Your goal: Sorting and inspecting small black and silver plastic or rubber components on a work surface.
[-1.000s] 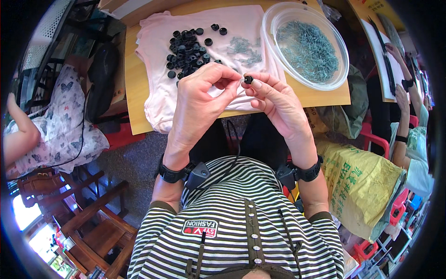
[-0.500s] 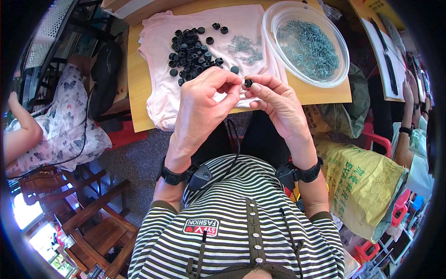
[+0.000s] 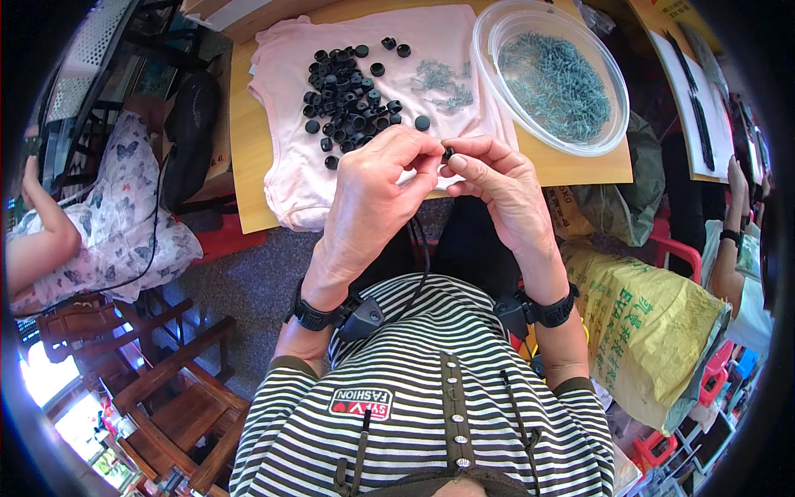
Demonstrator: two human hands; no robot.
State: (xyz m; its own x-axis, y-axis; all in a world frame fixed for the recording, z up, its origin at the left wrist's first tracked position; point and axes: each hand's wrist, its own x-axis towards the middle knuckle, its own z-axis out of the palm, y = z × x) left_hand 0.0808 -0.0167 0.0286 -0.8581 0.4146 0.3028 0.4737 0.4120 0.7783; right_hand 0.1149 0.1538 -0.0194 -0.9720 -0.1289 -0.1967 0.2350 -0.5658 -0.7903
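My right hand [image 3: 501,186] pinches a small round black plastic cap [image 3: 448,154] between thumb and fingertips, just past the table's near edge. My left hand [image 3: 377,186] meets it from the other side, thumb and forefinger closed against the cap; whatever lies between those fingertips is hidden. Beyond my left hand, a heap of similar black caps [image 3: 341,93] lies on a pink cloth [image 3: 286,124]. A small scatter of thin metal screws [image 3: 443,79] rests to its right. Farther right, a clear round plastic tub [image 3: 623,108] holds a large pile of the same screws.
The cloth covers much of a yellow wooden table [image 3: 580,170]. Yellow sacks [image 3: 638,331] and a pink-red plastic stool [image 3: 683,248] stand to my right. A wooden chair [image 3: 178,406] is at the lower left. Other people sit on both sides, one in a butterfly-print garment [image 3: 124,215].
Both hands have shifted slightly, with the left fingertips now closer against the cap and covering more of it. The cap heap and screws look unchanged.
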